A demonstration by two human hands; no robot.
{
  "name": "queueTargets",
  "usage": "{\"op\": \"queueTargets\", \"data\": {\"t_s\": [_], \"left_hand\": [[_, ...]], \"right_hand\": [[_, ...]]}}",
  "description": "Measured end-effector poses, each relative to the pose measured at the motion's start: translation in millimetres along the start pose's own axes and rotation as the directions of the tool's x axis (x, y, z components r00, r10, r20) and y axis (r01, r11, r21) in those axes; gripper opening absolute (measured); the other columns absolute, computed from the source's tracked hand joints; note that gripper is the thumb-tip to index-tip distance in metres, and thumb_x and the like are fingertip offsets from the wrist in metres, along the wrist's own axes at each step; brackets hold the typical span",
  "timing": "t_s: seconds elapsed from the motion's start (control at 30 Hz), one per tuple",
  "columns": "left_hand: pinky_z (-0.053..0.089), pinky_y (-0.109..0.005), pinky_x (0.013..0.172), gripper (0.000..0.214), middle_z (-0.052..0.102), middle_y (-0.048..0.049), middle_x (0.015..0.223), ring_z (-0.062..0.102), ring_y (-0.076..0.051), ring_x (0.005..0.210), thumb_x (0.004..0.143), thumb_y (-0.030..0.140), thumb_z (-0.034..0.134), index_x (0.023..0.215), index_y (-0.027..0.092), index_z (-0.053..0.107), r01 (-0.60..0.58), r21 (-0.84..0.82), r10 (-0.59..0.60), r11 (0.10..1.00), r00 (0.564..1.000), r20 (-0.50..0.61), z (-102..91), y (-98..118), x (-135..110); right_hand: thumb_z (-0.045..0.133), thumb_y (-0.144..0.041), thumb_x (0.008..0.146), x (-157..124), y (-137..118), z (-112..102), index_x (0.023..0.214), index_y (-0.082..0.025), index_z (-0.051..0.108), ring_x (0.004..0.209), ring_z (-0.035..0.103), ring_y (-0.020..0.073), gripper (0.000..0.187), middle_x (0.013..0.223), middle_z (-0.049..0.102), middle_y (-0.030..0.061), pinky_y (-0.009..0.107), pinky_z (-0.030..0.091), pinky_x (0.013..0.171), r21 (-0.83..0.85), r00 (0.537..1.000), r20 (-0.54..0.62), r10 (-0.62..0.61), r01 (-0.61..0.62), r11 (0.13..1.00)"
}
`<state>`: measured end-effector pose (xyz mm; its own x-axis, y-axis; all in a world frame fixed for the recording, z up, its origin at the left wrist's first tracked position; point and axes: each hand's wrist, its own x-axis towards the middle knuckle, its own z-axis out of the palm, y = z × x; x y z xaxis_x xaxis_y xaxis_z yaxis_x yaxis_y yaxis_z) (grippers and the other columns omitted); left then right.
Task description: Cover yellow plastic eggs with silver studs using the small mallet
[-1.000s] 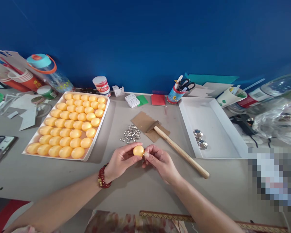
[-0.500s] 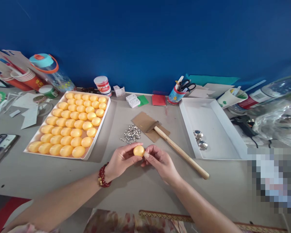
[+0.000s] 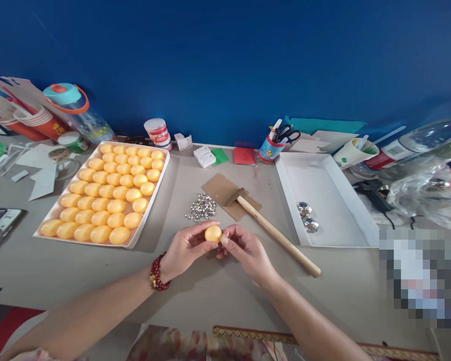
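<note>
Between the thumb and fingers of my left hand (image 3: 187, 248) is a yellow-orange ball (image 3: 213, 233), held above the table. The thumb and fingertips of my right hand (image 3: 248, 253) are pinched together against the ball's right side; whatever they hold, if anything, is hidden. Just beyond my hands lies a pile of small shiny metal studs (image 3: 202, 207). A hammer (image 3: 280, 235) with a wooden handle rests right of it, its head on a piece of brown cardboard (image 3: 219, 190).
At the left, a white tray (image 3: 129, 244) holds rows of similar balls. The white box (image 3: 336, 200) at right contains two silvery, studded balls (image 3: 308, 223). Along the blue wall stand a pen cup with scissors (image 3: 271, 149), small white boxes (image 3: 205, 157) and a water bottle (image 3: 78, 110).
The whole view has shifted slightly, so things appear a little further left. Both hands keep their grip at the ball, with hardly any movement.
</note>
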<state>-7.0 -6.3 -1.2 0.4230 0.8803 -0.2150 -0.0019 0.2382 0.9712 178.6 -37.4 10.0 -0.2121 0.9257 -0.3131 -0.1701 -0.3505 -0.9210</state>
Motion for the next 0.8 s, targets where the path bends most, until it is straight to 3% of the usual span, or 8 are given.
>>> {"op": "queueTargets", "data": {"t_s": [0.57,0.8], "left_hand": [[0.059,-0.032,0.083,0.045,0.075,-0.0063,0.108,0.071,-0.020,0.089,0.081,0.030,0.072,0.124,0.018,0.064,-0.018,0.011,0.018,1.000,1.000,0.005,0.9,-1.2,0.4],[0.058,-0.032,0.085,0.046,0.073,-0.0077,0.113,0.070,-0.022,0.098,0.080,0.030,0.073,0.123,0.017,0.065,-0.028,0.057,0.029,0.998,0.999,-0.016,0.6,-0.9,1.0]], "right_hand": [[0.069,-0.052,0.084,1.1,0.9,4.0,0.087,-0.019,0.056,0.066,0.065,0.0121,0.036,0.076,0.063,-0.0011,0.024,0.049,0.066,0.021,0.999,-0.031,-0.009,0.009,1.000],[0.067,-0.054,0.085,3.9,-2.1,-1.9,0.087,-0.018,0.057,0.065,0.065,0.0137,0.037,0.070,0.062,-0.0019,0.025,0.048,0.065,-0.071,1.000,0.001,0.005,-0.005,0.997]]}}
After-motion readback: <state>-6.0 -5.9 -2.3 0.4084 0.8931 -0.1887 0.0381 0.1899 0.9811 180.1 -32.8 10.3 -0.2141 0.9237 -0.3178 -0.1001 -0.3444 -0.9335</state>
